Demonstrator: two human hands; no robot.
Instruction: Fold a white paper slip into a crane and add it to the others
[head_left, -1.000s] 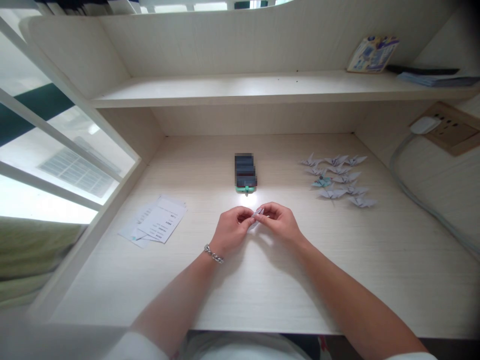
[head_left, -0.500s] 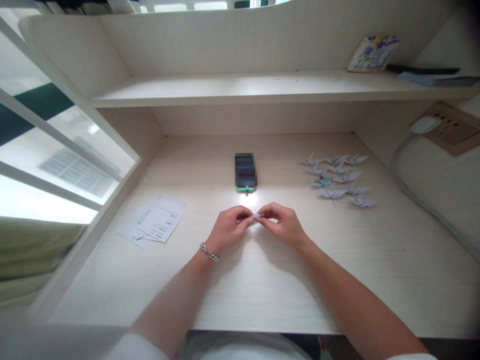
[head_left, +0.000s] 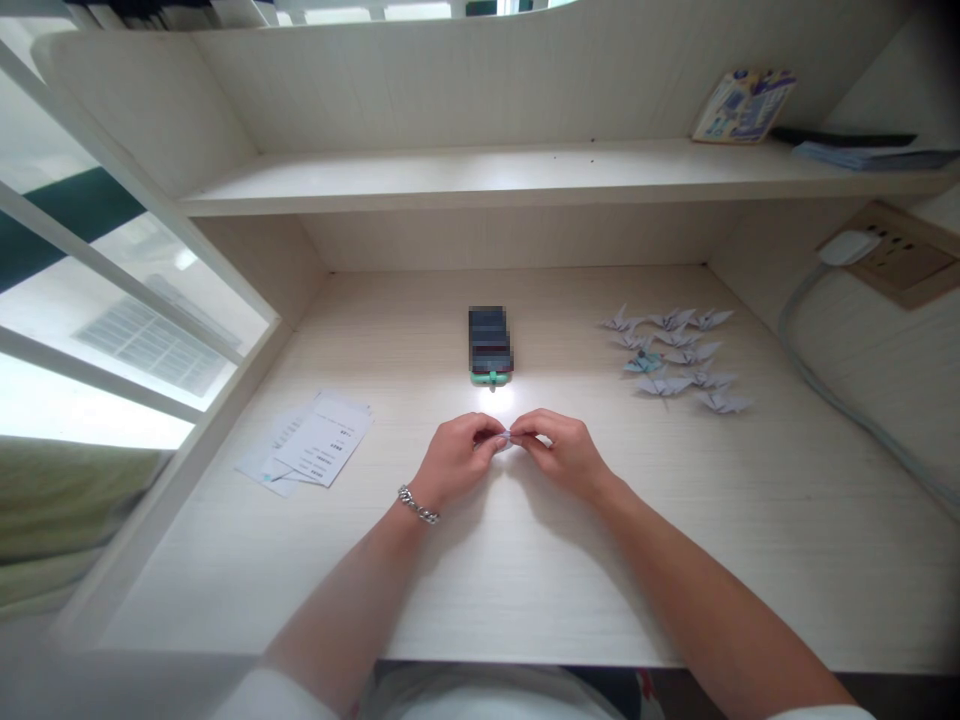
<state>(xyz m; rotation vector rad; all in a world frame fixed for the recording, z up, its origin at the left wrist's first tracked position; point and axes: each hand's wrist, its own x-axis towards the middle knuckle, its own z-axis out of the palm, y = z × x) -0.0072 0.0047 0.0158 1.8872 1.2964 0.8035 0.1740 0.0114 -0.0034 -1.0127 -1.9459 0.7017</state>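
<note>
fingers (head_left: 534,421) mostly hide folded paper (head_left: 508,444)

My left hand (head_left: 459,458) pinches matt paper (head_left: 507,442) above a smooth wood-grained desk (head_left: 517,590). On its wrist, my metal bracelet (head_left: 418,505) shines

Left grip (head_left: 459,455) beside right grip (head_left: 562,447), phone (head_left: 490,342) behind, papers (head_left: 324,440) left, cranes (head_left: 664,386) right

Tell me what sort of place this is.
Probably a personal desk in a home or dormitory, though little of the room shows. The signs are the built-in shelf above the worktop, the socket panel with a white plug at the right, and the phone.
</note>
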